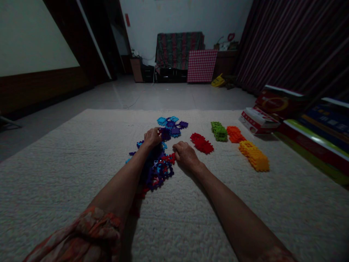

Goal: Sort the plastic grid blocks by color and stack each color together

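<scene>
A mixed heap of toothed plastic interlocking pieces (159, 171), purple, blue and red, lies on the pale quilted mat in front of me. At the far side of the heap my left hand (152, 137) is closed, its fingertips at a purple interlocking piece (165, 134). My right hand (185, 154) is closed at the heap's right edge, fingers on a red interlocking piece (170, 158). Just beyond my left hand lies a loose cluster of blue and purple pieces (174, 125). My left forearm covers part of the heap.
To the right lie sorted rows of red pieces (202, 143), green pieces (219, 131), orange pieces (236, 134) and yellow pieces (254, 156). Boxes (260, 120) stand along the mat's right edge. A cloth-covered cabinet (178, 51) is against the far wall.
</scene>
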`<state>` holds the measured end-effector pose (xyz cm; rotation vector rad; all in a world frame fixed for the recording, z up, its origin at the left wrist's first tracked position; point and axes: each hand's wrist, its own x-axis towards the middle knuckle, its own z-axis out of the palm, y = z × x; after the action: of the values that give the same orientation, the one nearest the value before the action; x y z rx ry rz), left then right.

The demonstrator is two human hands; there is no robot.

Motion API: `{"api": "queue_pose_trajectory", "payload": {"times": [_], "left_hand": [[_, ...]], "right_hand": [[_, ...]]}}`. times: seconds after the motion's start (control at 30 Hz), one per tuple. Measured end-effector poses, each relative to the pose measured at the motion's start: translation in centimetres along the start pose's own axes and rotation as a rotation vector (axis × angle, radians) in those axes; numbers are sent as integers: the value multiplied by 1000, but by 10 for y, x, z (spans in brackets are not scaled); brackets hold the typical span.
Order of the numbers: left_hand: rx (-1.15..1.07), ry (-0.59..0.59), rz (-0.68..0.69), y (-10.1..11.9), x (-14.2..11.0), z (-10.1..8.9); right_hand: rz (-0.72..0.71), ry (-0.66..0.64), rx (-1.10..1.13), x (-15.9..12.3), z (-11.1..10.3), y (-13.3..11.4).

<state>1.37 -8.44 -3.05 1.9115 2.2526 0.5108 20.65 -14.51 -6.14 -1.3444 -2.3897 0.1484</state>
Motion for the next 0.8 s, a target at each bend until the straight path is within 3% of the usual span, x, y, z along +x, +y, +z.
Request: {"api": "queue_pose_trajectory", "payload": {"times": [0.2, 0.33, 0.47, 0.53, 0.67, 0.8], "left_hand": [[-154, 153, -25, -8, -12, -13], [-307, 204, -12, 0, -33, -21], [-372, 115, 89, 20, -64, -13], [-367, 58, 135, 31, -80, -5], [-359, -5, 193, 49, -103, 7], [-328, -14, 184, 56, -110, 7]], "right_hand": [[-25, 99, 122, -4, 11, 9], [-9, 202, 299, -10, 18, 14], [90, 409, 450, -26, 21, 12], [62, 480, 456, -37, 19, 11], [-80, 491, 404, -49, 15, 11], [-141, 473, 364, -48, 13, 12]]}}
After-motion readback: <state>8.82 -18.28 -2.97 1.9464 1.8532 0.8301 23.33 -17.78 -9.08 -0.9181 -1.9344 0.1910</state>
